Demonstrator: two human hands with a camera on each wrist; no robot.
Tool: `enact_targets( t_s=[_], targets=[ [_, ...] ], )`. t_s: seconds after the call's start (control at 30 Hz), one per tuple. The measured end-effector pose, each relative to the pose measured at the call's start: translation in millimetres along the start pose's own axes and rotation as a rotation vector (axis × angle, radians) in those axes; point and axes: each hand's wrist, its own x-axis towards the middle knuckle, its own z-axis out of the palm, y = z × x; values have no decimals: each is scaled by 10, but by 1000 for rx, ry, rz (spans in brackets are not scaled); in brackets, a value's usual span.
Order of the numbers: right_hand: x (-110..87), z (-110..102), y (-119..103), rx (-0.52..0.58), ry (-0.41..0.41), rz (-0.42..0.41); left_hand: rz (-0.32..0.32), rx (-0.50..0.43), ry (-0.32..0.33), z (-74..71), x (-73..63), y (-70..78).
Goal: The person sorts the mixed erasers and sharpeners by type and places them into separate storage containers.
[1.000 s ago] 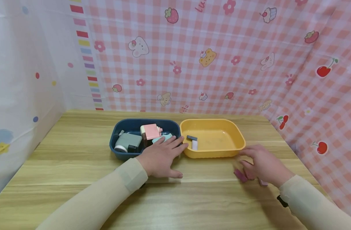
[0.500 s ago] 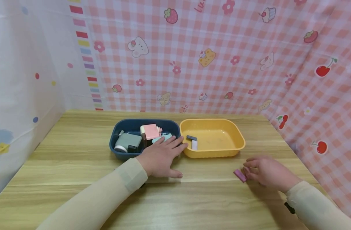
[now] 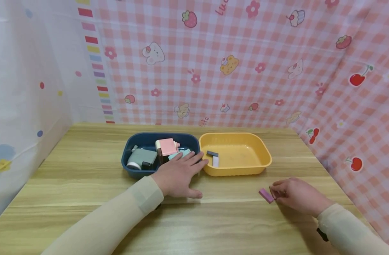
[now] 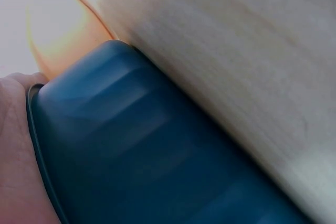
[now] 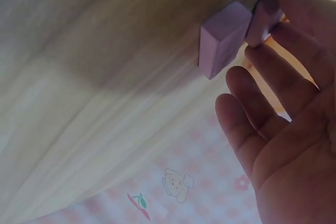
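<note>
My left hand (image 3: 178,177) lies with straight, spread fingers over the front right rim of the navy blue tray (image 3: 130,169), fingertips reaching the yellow tray (image 3: 245,171). In the left wrist view the blue tray's side wall (image 4: 136,129) is against the palm. My right hand (image 3: 299,196), at the table's right, pinches a small pink block (image 5: 261,20) between thumb and index finger; its other fingers are loosely bent. Either side of it on the table are a lilac block (image 5: 223,40), hidden behind the hand in the head view, and a magenta-purple block (image 3: 265,195).
The blue tray holds a grey-green boxy object (image 3: 142,156), a pink and cream one (image 3: 167,146) and a light blue one (image 3: 181,153). Inside the yellow tray lie a dark grey block (image 3: 212,153) and a white block (image 3: 215,161). Patterned cloth (image 3: 194,71) bounds the wooden table.
My right hand has come down and back from beside the yellow tray to the blocks, and its thumb and index finger have closed on the pink one. My left hand has stayed still.
</note>
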Motion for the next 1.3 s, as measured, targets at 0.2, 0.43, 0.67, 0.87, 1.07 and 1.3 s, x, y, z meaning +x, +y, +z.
enact_targets(
  t_s=[0.2,0.43,0.67,0.87,1.07,1.3],
  targets=[
    [5,5,-25,-16,29,-38,7,-2,10,7,-9,-2],
    [45,5,-65,-24,12,-25,-4,-13,-7,2,-14,4],
    [71,2,-78,-67,19,-32,-1,-10,-5,3,-12,6],
    [77,16,-90,-81,62,-74,0,-1,0,15,-9,3],
    [73,22,-104,-87,83,-83,0,-3,2,4,-14,6],
    [61,26,-135,-87,87,-77,-2,-2,-1,5,-7,4]
  ],
)
